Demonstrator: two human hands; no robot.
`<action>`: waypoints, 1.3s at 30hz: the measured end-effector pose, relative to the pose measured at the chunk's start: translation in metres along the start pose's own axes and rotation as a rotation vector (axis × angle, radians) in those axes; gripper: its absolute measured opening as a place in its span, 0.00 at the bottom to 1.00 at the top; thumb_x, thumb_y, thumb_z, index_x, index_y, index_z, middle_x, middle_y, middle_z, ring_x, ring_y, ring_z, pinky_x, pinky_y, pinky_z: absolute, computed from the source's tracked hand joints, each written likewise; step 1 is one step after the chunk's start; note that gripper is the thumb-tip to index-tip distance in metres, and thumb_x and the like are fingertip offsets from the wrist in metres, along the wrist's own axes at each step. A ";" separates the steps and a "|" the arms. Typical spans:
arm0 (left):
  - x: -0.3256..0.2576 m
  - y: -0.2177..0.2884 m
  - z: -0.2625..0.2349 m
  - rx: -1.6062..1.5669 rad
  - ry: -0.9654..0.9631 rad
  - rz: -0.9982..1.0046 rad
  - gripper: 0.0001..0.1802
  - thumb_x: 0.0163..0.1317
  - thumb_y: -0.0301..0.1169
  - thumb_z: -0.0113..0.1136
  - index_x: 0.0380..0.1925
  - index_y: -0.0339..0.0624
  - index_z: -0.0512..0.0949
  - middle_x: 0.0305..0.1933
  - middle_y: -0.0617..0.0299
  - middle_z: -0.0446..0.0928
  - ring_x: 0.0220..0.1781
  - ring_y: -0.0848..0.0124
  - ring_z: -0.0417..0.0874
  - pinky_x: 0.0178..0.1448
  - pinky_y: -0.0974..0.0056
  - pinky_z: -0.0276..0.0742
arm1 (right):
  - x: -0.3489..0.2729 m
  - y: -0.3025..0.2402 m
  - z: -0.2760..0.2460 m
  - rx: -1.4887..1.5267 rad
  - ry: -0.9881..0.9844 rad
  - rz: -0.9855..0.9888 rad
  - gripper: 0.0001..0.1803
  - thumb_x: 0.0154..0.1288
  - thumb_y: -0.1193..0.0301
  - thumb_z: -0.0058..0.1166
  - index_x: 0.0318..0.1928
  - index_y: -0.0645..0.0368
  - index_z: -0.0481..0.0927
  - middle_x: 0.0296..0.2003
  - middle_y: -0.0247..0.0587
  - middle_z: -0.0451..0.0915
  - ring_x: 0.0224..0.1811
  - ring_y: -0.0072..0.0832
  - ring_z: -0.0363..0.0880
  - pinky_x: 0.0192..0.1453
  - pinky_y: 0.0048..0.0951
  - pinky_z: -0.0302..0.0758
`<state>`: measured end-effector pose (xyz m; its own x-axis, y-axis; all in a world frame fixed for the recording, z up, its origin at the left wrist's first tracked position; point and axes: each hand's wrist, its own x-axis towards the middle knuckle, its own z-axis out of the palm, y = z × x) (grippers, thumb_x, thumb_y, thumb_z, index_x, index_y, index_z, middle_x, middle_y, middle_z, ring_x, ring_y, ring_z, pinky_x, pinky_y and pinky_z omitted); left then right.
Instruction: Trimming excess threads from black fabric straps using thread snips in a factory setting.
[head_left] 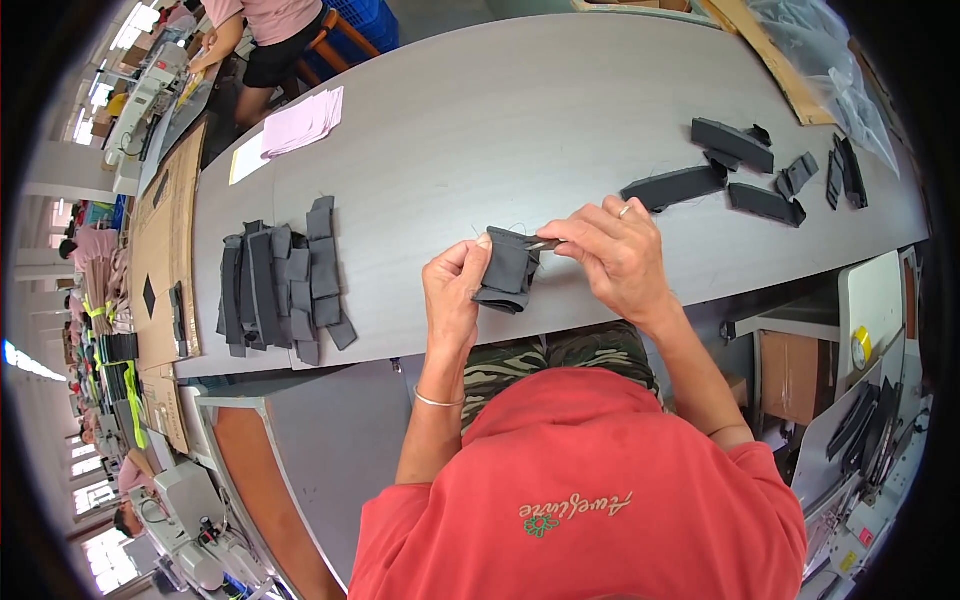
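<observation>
At the near edge of the long grey laminate table (520, 110), the left hand (452, 292) pinches a folded dark grey fabric piece (508, 270) by its top corner, holding it just above the tabletop. The right hand (617, 252) grips a small metal tool (545, 243), its tip touching the piece's upper edge. To the left lies a neat stack of flat dark grey fabric strips (285, 285); far right, a looser scatter of similar dark pieces (745, 170). Judging by the piles, roughly half looks handled, though which pile is finished I cannot tell. The tool's tip is too small to identify.
</observation>
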<state>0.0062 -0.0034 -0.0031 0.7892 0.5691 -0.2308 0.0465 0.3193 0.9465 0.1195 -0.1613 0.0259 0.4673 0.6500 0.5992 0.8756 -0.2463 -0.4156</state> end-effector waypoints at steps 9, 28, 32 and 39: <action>-0.007 0.009 -0.002 -0.039 -0.045 -0.004 0.09 0.65 0.31 0.58 0.30 0.36 0.79 0.26 0.73 0.73 0.29 0.85 0.67 0.33 0.76 0.63 | 0.000 0.001 0.003 0.136 0.063 0.098 0.07 0.55 0.72 0.61 0.35 0.48 0.84 0.23 0.26 0.74 0.23 0.26 0.67 0.29 0.28 0.59; 0.003 0.002 -0.006 0.087 -0.047 0.447 0.17 0.46 0.13 0.63 0.32 0.42 0.69 0.36 0.67 0.68 0.41 0.78 0.70 0.52 0.73 0.67 | -0.007 -0.014 0.001 0.673 -0.069 0.378 0.09 0.61 0.75 0.54 0.42 0.57 0.82 0.26 0.37 0.78 0.24 0.25 0.71 0.29 0.25 0.68; 0.004 0.001 -0.004 0.096 -0.057 0.469 0.17 0.46 0.12 0.63 0.31 0.42 0.69 0.36 0.67 0.69 0.40 0.77 0.71 0.51 0.72 0.68 | -0.002 -0.015 0.002 0.622 -0.100 0.367 0.09 0.60 0.75 0.54 0.41 0.56 0.82 0.25 0.37 0.77 0.24 0.26 0.71 0.29 0.26 0.68; 0.005 -0.001 -0.002 0.064 -0.059 0.481 0.16 0.47 0.12 0.63 0.31 0.42 0.70 0.35 0.67 0.70 0.40 0.77 0.72 0.51 0.72 0.68 | 0.001 -0.013 0.009 0.423 -0.062 0.233 0.06 0.57 0.74 0.57 0.37 0.52 0.83 0.22 0.33 0.76 0.23 0.29 0.70 0.31 0.28 0.67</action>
<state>0.0088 0.0008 -0.0057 0.7638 0.5960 0.2475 -0.2960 -0.0173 0.9550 0.1070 -0.1507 0.0258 0.6259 0.6568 0.4205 0.6157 -0.0852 -0.7834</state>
